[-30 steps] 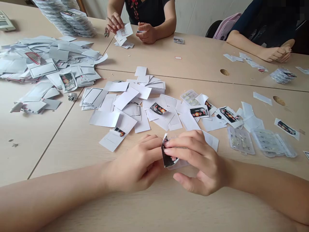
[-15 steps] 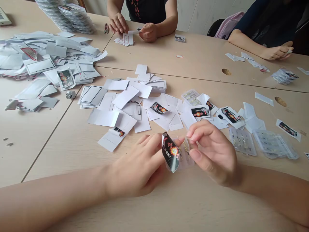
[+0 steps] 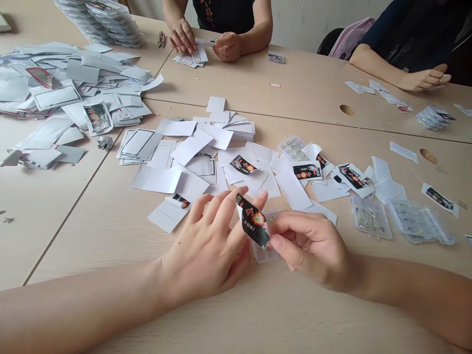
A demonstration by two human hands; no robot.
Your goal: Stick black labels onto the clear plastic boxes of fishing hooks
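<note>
A glossy black sticker [image 3: 254, 223] with an orange burst print is between my hands, curled and tilted. My left hand [image 3: 214, 238] holds it at its left side, the thumb mostly hidden behind it and a fingertip sticking up past its top edge. At the sticker's lower right corner, my right hand [image 3: 313, 248] is closed in a pinch, thumb and forefinger at the edge. Below the sticker is a clear plastic box [image 3: 263, 254], partly covered by the sticker and my right fingers. What the box holds is hidden from view.
White sheets [image 3: 177, 179] and loose black stickers [image 3: 307, 171] lie ahead. Clear boxes of small metal parts [image 3: 370, 216] sit at right. A large paper heap [image 3: 110, 73] and stacked boxes [image 3: 118, 24] stand left. Two people work across the table [image 3: 313, 93].
My right hand has moved left and down from above the box to the sticker's corner. The sticker has shifted slightly left and up, and the left fingers have lifted and spread.
</note>
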